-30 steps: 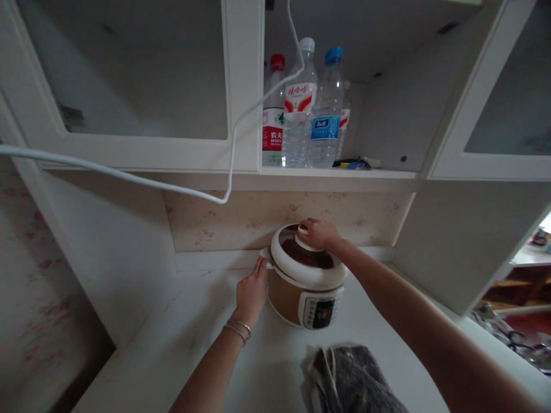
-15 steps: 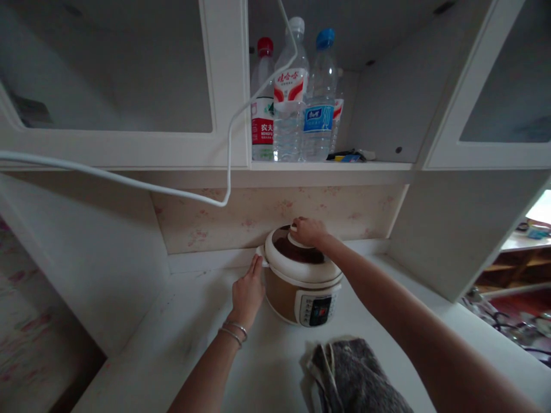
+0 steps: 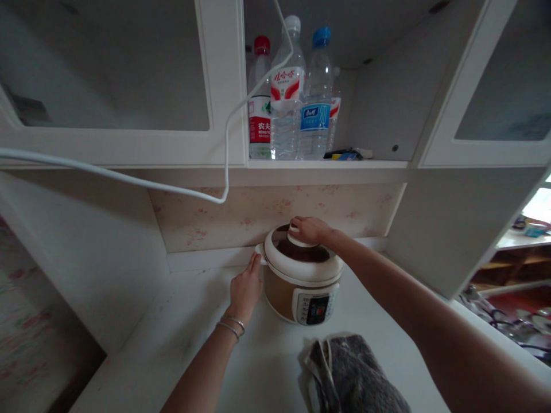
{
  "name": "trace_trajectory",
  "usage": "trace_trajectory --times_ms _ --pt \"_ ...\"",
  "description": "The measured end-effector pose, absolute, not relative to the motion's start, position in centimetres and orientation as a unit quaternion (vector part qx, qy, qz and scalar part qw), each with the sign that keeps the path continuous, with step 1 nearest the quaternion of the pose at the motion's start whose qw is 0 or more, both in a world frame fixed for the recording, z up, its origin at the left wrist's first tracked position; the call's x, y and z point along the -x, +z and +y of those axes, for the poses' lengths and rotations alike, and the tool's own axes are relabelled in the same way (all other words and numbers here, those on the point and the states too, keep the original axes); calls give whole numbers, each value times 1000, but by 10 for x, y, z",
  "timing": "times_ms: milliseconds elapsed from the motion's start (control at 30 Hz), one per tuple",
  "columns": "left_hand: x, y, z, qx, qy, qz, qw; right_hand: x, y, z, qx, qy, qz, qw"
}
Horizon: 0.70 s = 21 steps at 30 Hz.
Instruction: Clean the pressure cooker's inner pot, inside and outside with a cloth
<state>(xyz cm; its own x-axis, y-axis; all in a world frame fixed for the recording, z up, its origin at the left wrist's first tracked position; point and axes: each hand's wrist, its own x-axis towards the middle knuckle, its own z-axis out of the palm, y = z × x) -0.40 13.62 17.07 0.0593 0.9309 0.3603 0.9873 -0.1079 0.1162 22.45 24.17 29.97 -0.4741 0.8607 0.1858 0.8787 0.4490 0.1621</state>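
Observation:
A brown and cream electric pressure cooker (image 3: 279,292) stands on the white counter (image 3: 267,367) against the wall, its control panel (image 3: 316,307) facing me. Its lid (image 3: 279,261) is on, cream around the edge and dark in the middle. My right hand (image 3: 312,230) is closed around the lid's top handle. On the left, my left hand (image 3: 247,287) grips the cooker's side handle (image 3: 260,251), with the fingertips partly hidden beneath it. A crumpled grey cloth (image 3: 355,373) lies on the counter in front of the cooker.
Above hangs a white wall cabinet with several plastic bottles (image 3: 286,129) on its open shelf. A white cable (image 3: 172,188) droops across the cabinet front. White side panels (image 3: 465,212) flank the counter, and clutter shows at far right.
The view has shifted very slightly. Both hands keep the same hold on the lid handle and side handle, and the cooker stays where it was.

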Motion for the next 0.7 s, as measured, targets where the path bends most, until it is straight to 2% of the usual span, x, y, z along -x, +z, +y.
trace_trajectory --times_ms 433,567,700 --pt "-3 178 129 718 -176 -670 72 -203 289 243 624 -91 -773 76" --pt "-1 177 128 722 -168 -666 83 -206 294 232 600 -90 -785 130" --pt "1 176 129 723 -166 -667 72 -212 307 202 563 -114 -788 222"
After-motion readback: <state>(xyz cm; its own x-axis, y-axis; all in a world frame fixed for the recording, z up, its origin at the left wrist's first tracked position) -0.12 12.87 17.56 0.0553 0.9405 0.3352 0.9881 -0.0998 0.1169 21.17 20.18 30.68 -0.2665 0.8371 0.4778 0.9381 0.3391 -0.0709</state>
